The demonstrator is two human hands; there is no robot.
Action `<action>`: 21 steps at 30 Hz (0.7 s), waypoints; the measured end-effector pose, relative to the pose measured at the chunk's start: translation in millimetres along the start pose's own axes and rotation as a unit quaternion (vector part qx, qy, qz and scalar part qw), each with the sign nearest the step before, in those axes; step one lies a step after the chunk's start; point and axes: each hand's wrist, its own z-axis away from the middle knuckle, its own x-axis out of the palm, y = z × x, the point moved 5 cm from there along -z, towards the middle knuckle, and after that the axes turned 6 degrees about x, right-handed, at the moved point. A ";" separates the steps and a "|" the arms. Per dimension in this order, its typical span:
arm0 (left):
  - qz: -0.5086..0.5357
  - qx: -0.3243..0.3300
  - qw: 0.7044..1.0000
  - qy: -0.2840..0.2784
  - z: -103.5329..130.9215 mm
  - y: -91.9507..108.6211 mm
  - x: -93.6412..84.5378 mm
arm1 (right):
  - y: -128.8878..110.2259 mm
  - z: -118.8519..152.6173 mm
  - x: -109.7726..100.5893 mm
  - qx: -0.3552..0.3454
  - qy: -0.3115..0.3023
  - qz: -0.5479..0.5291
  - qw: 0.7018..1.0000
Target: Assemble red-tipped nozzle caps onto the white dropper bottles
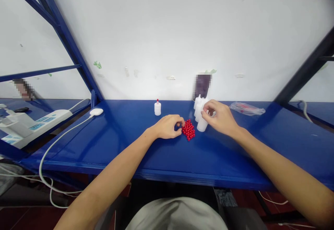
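- Left hand point(171, 126): fingers bent, thumb and forefinger apart, at the left edge of the pile of red pieces point(189, 130) — whether they touch 1 can't be told.
- Right hand point(218, 117): fingers curled at the top of the nearest white bottle point(202, 125), just right of the pile; any grip is hidden.
- Step in hand, I judge: singling out 1 piece beside the bottle. The next move calls for a light 2-finger pinch.
- More white bottles point(198, 105) stand behind the pile, rightward.
- 1 red-tipped bottle point(157, 108) stands upright on the bench point(117, 136), behind the pile, leftward.
- No brand, label or writing is legible — not even on the power strip point(52, 120), far left of the pile.
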 end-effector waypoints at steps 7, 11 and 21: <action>0.003 -0.003 1.000 -0.011 -0.7 -0.4 0.1 | -4.4 10.6 15.6 0.058 -0.064 -0.113 0.990; 0.010 -0.008 1.000 -0.015 -0.6 -1.2 0.0 | -8.9 18.0 28.0 0.077 -0.117 -0.163 0.977; 0.039 -0.027 0.995 0.084 -0.4 -3.2 -7.3 | -10.0 27.3 45.8 0.157 -0.149 -0.319 0.923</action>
